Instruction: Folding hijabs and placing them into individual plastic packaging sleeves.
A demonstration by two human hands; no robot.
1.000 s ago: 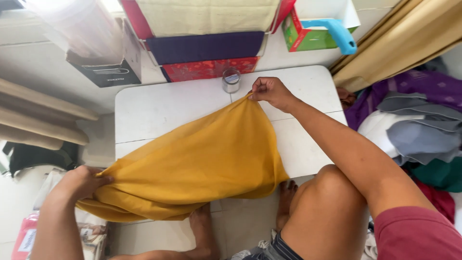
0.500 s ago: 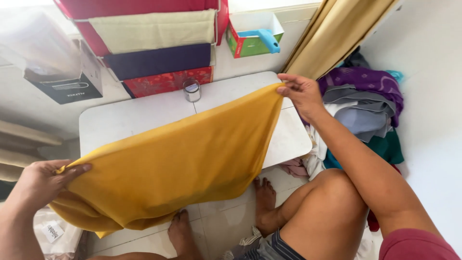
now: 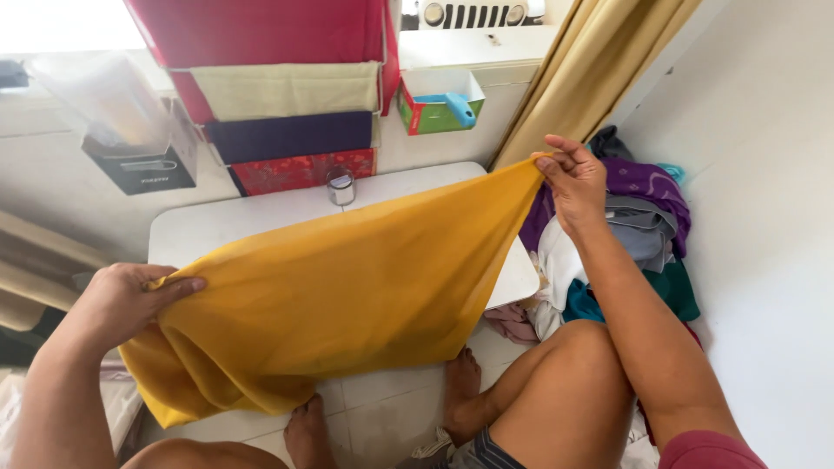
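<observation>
Stretched wide across the middle, a yellow cloth (image 3: 347,287), held up in the air above a low white table (image 3: 234,227) and sagging toward the tiled floor (image 3: 391,417) at its lower left. Behind the table, against the wall, a stack of folded fabrics (image 3: 287,113) in red, cream, dark purple and patterned red. At far right, beside a tan curtain (image 3: 582,69), a heap of mixed clothes (image 3: 647,217) in purple, grey, white and green. Further left, a dark box with clear plastic (image 3: 130,130). On a ledge, a green and red tissue box (image 3: 439,102). Left hand (image 3: 126,300) closed on the cloth's lower left edge, fingers bunching the fabric, thumb lying along the top. Right hand (image 3: 573,182) raised higher, pinching the upper right corner between thumb and fingertips. Smallest, a little glass jar with metal lid (image 3: 340,187) standing at the table's far edge, just behind the cloth.
</observation>
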